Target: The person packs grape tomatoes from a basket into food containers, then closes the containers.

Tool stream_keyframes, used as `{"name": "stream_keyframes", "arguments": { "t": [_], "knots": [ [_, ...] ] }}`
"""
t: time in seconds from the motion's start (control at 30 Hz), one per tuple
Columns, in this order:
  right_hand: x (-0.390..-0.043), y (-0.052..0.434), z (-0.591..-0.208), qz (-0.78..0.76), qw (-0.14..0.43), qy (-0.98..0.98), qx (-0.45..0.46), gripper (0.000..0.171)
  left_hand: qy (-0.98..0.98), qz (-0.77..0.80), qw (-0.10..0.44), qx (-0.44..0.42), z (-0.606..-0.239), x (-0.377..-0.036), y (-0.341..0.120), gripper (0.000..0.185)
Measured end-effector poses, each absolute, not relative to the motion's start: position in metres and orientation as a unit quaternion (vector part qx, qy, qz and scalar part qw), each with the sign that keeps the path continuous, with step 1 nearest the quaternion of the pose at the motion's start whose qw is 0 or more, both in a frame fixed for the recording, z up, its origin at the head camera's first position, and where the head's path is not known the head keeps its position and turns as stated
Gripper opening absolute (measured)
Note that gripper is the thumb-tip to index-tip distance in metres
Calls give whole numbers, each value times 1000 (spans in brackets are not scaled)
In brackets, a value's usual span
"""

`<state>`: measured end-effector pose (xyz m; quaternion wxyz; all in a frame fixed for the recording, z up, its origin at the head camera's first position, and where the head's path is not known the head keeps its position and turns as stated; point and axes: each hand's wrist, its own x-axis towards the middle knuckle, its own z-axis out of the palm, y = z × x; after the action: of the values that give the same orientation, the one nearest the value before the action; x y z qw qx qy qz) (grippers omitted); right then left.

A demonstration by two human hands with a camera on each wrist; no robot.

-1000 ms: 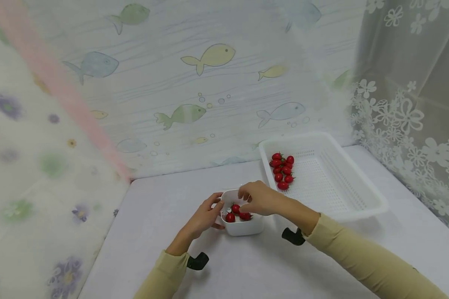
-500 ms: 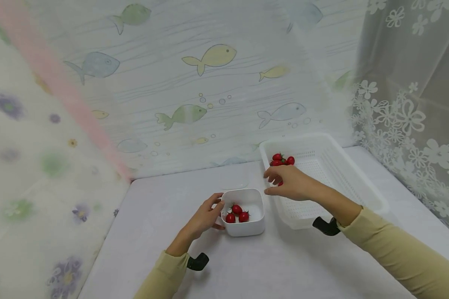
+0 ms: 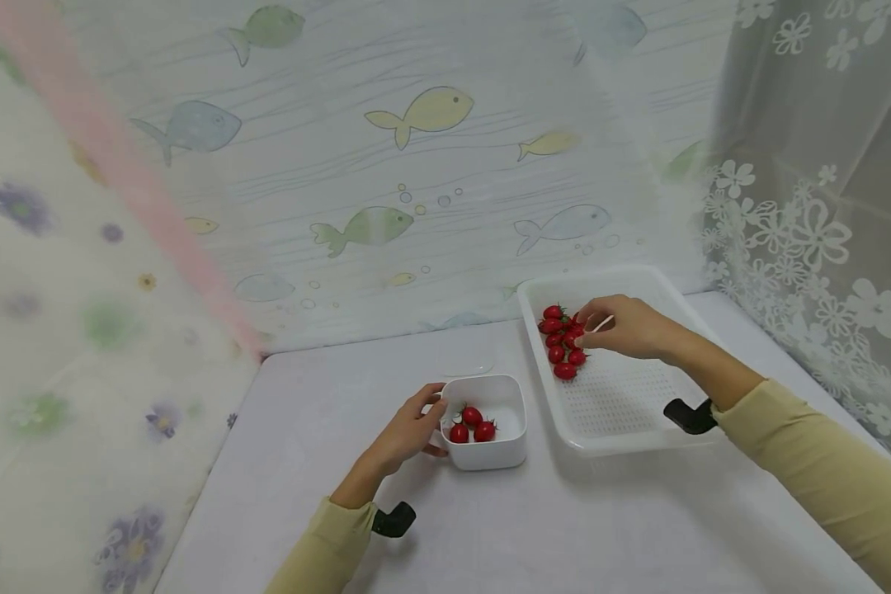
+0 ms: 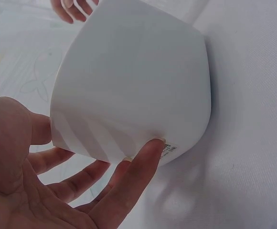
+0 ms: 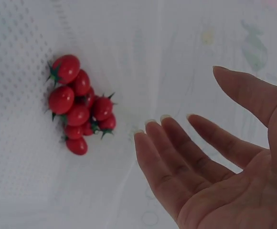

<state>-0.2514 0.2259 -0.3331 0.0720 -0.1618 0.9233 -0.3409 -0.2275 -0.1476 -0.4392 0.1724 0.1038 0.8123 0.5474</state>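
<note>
My left hand (image 3: 407, 429) holds the left side of a small white square box (image 3: 487, 454), thumb at the rim and fingers around the corner. Its plain outer wall (image 4: 133, 71) fills much of the left wrist view. Inside the box lie three red cherry tomatoes (image 3: 484, 431) with green stems. My right hand (image 3: 627, 328) hovers over a white perforated basket (image 3: 601, 446), fingers loosely bent and thumb apart, nothing between them. Beside its fingertips several more cherry tomatoes (image 3: 564, 371) lie bunched along the basket's left wall. The right wrist view shows this cluster (image 5: 76, 114) beyond the fingers.
A clear flat lid (image 3: 466, 365) lies on the white tablecloth (image 3: 327, 396) behind the box. A fish-print curtain (image 3: 431, 165) hangs at the back, a flower-print one (image 3: 67, 346) at the left and lace (image 3: 809, 247) at the right.
My right hand has moved from over the box rightward and back to the tomatoes in the basket. Three tomatoes stay in the box, and my left hand keeps its place on it.
</note>
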Motion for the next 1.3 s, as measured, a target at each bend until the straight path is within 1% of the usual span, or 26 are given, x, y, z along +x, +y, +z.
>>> {"name": "stream_keyframes", "arguments": {
  "t": [0.27, 0.57, 1.03, 1.17, 1.3],
  "knots": [
    [-268, 251, -336, -347, 90, 924, -136, 49, 813, 546, 176, 102, -437, -226, -147, 44],
    [-284, 265, -348, -370, 114, 916, -101, 54, 813, 546, 174, 104, -437, -228, -147, 44],
    [-308, 273, -377, -461, 191, 865, -56, 57, 810, 550, 176, 105, -438, -227, -148, 44],
    [-312, 270, -384, -474, 231, 850, -22, 59, 810, 550, 174, 106, -437, -227, -148, 44],
    [-316, 266, -389, -476, 266, 838, 36, 67, 811, 548, 172, 109, -438, -227, -147, 44]
  ]
}}
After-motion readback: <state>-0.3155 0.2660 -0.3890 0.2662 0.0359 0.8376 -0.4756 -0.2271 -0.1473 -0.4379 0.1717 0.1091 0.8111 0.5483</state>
